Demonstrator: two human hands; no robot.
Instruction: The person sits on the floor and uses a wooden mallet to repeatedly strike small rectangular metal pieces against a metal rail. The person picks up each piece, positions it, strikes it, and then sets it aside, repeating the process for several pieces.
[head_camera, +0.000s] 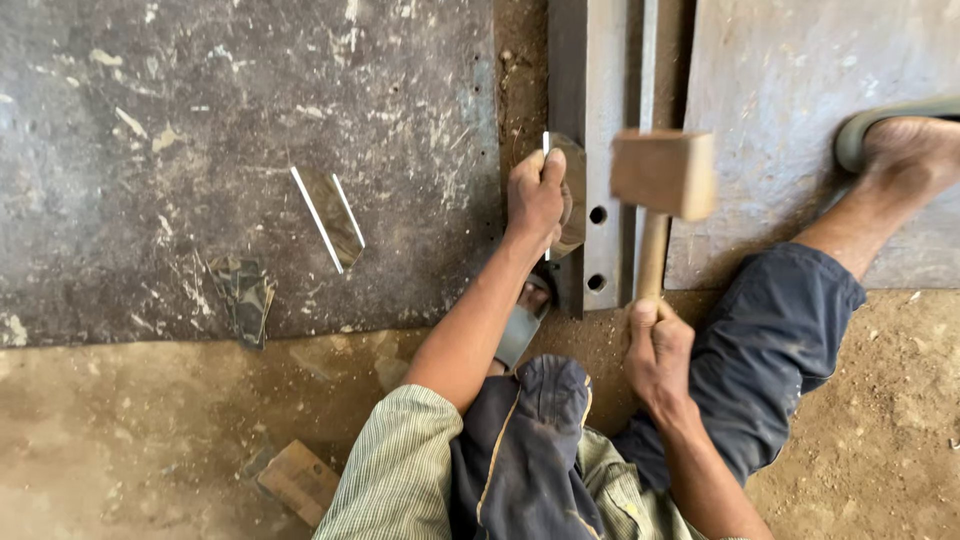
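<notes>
My left hand (536, 195) grips a small bent piece of sheet metal (572, 180) and holds it against the edge of a steel angle bar (598, 150) lying on the ground. A wooden mallet is held by its handle in my right hand (657, 350). The mallet head (664, 172) is raised over the bar, just right of the metal piece. I sit on the dirt floor in dark blue trousers, with my right leg stretched out to the right.
A large dark metal sheet (200, 120) lies at left, with another bent metal piece (330, 215) and a crumpled scrap (243, 295) on it. A second grey sheet (800, 90) is at right under my sandalled foot (900, 150). A wooden block (298, 480) lies on the dirt.
</notes>
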